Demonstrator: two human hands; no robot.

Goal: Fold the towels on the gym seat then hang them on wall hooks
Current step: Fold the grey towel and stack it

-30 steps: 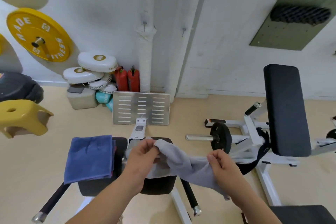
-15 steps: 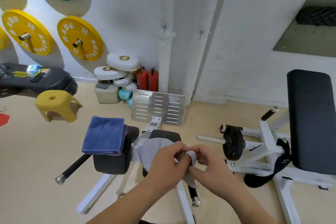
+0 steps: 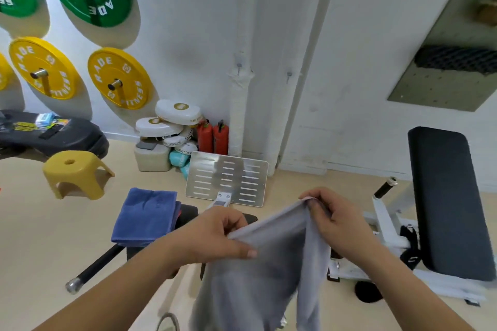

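Observation:
A grey towel [image 3: 269,271] hangs in the air in front of me, above the black gym seat [image 3: 188,216]. My left hand [image 3: 217,234] grips its upper edge on the left. My right hand [image 3: 330,212] pinches the top corner on the right, slightly higher. The cloth droops down between and below my hands. A folded blue towel [image 3: 145,216] lies on the seat's left side, with a red edge showing under it. Two small wall hooks [image 3: 238,66] [image 3: 289,74] stick out of the white wall ahead.
A metal footplate [image 3: 228,179] stands beyond the seat. A yellow stool [image 3: 75,173] is on the floor at left. A black padded bench [image 3: 449,196] on a white frame stands at right. Weight plates [image 3: 118,79] hang on the left wall.
The grey towel has been lifted off the seat and my hands have moved apart, stretching its top edge. The view has tilted up toward the wall.

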